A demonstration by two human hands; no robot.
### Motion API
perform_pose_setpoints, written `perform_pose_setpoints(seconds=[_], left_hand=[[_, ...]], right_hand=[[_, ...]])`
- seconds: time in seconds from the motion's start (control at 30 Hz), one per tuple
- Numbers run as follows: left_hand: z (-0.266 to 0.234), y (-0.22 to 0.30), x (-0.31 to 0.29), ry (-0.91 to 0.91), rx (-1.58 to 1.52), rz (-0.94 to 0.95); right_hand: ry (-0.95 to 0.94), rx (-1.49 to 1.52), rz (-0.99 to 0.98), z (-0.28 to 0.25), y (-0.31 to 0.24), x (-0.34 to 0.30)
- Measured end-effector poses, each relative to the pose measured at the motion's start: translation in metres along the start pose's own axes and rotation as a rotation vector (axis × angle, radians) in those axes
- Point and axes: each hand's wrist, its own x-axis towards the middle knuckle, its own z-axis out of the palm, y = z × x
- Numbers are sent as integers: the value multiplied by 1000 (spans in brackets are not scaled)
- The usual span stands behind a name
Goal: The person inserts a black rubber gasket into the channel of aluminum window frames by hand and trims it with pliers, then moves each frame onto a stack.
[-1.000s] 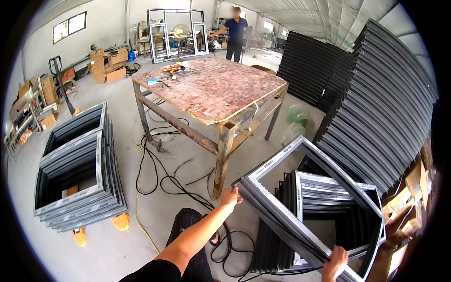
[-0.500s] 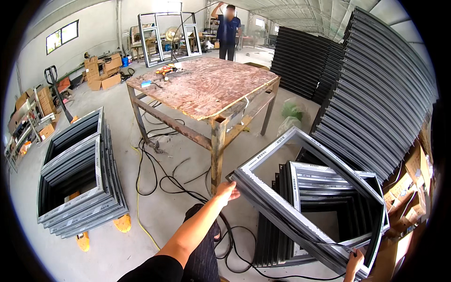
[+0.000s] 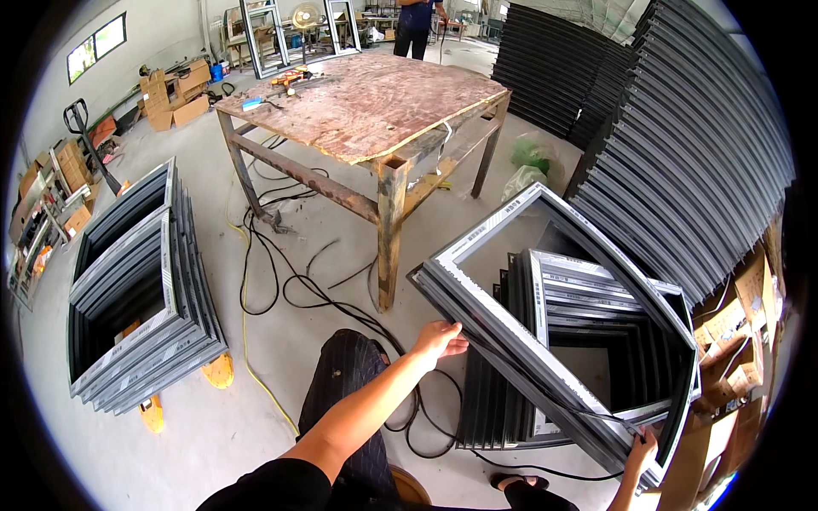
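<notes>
Frame (image 3: 486, 226): left hand (image 3: 440, 339), grip unclear, has slid from corner down side, likely steadying; right hand (image 3: 645, 448) pinches black cord (image 3: 607, 416).

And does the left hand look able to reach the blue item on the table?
Likely not: the blue item sits far off, the table's near edge between it and the left hand.
</notes>
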Motion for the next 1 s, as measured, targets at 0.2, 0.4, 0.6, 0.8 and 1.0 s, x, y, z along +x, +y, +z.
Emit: perform_pose_setpoints(seconds=[0.2,0.4,0.6,0.8,1.0], left_hand=[[18,-8,-10,-53,45,-91],[35,-31,-17,-92,-36,-64],[12,2,-4,20,26,-15],[-68,77,35,301,-59,110],[-105,93,19,283,-96,47]], right_hand=[[20,-34,-15,-7,-20,-3],[106,71,-57,1,-23,-5],[45,23,-84,-7,-14,-6],[144,42,-99,-4,-27,-12],[-4,13,22,-7,3,-4]])
